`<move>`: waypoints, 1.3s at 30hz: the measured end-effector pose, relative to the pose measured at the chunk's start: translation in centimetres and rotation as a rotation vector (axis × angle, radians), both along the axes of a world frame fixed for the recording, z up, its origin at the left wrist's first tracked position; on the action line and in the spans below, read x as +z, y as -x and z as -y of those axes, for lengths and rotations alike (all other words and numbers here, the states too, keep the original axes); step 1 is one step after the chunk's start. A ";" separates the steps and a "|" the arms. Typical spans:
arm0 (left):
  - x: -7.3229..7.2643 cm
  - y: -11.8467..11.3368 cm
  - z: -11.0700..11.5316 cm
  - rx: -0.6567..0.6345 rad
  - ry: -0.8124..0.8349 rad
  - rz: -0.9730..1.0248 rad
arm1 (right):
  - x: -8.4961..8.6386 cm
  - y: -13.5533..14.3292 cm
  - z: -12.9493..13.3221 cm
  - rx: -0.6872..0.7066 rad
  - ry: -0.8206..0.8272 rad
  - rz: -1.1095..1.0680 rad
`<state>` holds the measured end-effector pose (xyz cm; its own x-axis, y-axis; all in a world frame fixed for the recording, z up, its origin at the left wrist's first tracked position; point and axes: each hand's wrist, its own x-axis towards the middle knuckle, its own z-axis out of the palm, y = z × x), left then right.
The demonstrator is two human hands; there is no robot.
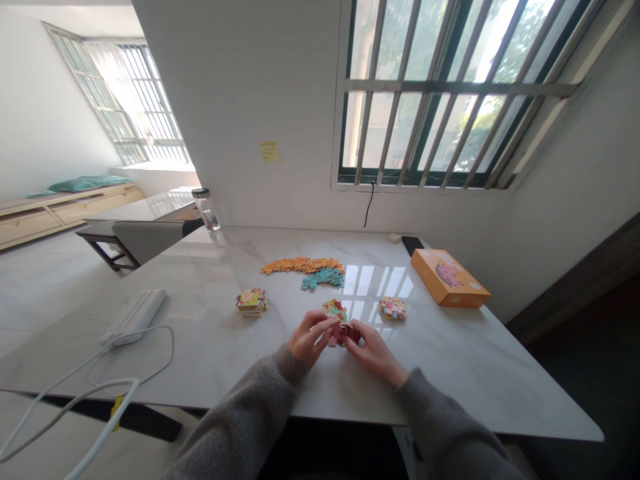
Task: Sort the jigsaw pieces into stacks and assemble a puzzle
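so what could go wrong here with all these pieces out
A bump from the left hand or right hand could shift the pieces at their fingertips. The stack at left looks uneven and might topple if knocked. The orange pieces meet the teal pieces, so those piles might mix.

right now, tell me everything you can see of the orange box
The orange box looks like cardboard, with a pink picture and pale lettering on top. It lies flat, seemingly closed, on the right of the white table. Neither left hand nor right hand touches it; whether the dark slab behind does is unclear.
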<state>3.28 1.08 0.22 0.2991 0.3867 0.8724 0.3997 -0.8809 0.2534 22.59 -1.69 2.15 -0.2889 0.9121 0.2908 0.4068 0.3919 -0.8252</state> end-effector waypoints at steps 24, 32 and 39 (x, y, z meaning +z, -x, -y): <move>2.7 7.0 -0.1 0.340 -0.021 -0.322 | 0.1 -0.9 0.6 -0.166 -0.152 0.087; 3.7 18.1 -4.7 0.576 0.153 -0.412 | 0.4 -0.8 0.7 -0.165 -0.187 0.111; 2.0 20.6 -6.4 0.611 0.292 -0.470 | 0.6 -0.7 0.8 -0.154 -0.195 0.133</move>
